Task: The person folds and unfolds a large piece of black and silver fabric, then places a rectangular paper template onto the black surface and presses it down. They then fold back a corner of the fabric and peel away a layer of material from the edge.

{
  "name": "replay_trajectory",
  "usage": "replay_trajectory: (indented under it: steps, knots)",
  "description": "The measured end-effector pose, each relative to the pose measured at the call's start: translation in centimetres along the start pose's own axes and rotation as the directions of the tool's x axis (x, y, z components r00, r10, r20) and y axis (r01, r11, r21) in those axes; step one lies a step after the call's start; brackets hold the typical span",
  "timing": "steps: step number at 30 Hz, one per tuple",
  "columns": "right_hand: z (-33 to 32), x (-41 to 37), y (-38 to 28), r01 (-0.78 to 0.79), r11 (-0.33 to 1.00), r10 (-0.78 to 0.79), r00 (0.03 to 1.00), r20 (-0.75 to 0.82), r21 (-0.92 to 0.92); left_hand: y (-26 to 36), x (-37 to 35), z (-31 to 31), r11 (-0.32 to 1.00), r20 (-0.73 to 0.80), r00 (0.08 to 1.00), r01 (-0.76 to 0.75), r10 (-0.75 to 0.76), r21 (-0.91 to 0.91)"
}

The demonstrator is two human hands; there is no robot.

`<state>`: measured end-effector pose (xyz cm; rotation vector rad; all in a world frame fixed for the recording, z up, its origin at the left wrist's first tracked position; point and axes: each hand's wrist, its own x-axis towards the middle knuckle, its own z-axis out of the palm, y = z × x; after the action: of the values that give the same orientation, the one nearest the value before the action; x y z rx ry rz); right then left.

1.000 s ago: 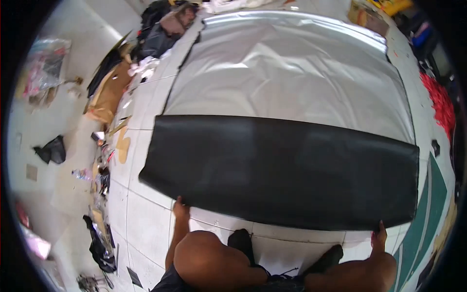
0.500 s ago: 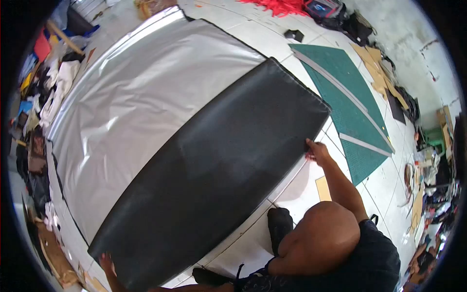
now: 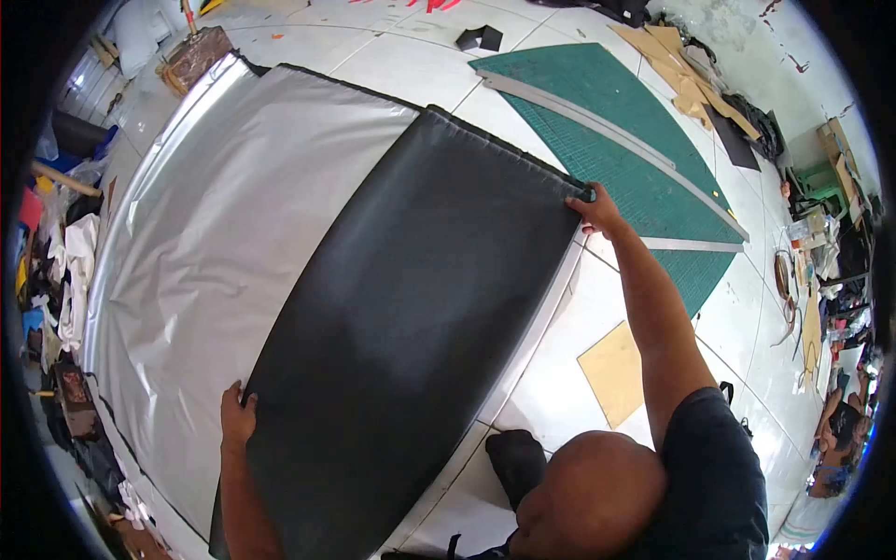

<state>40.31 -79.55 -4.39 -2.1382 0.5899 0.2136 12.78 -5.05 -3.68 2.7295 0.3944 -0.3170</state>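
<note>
A large sheet with a black leather-like face (image 3: pixel 411 271) and a silver underside (image 3: pixel 215 233) lies on the floor, part of it folded over with the black face up. My right hand (image 3: pixel 599 213) is closed on the far right corner of the black flap. At the fold, where black meets silver, my left hand (image 3: pixel 239 415) grips the edge between thumb and fingers. The near end of the sheet runs out of view at the bottom.
A green cutting mat (image 3: pixel 597 103) carries long grey metal strips (image 3: pixel 597 126). Beside my right arm lies a tan board piece (image 3: pixel 614 373). My bare knee (image 3: pixel 607 504) is at the bottom. Cloth and clutter (image 3: pixel 79 271) line the left; cardboard scraps (image 3: pixel 667 65) lie by the wall.
My right hand has moved along the flap's edge to its far corner. My left hand has shifted from the near end up to the fold. The view has turned, too.
</note>
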Motion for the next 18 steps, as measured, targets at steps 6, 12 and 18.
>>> replay_trajectory:
  steps: [6,12,18]
  knots:
    - [-1.7,3.3,0.2,-0.083,0.996,0.085,0.989,0.12,-0.022,-2.6,0.9,1.5,0.895,0.102,0.973,0.229,-0.205,-0.383]
    - [-2.7,3.6,-1.0,-0.017,0.947,0.075,0.983,0.167,-0.322,-2.8,1.3,2.2,0.769,0.114,0.968,0.245,-0.222,-0.591]
    - [-2.5,2.2,-0.2,0.077,0.937,-0.042,0.993,0.111,-0.342,-3.1,1.4,1.9,0.879,0.088,0.976,0.22,-0.201,-0.424]
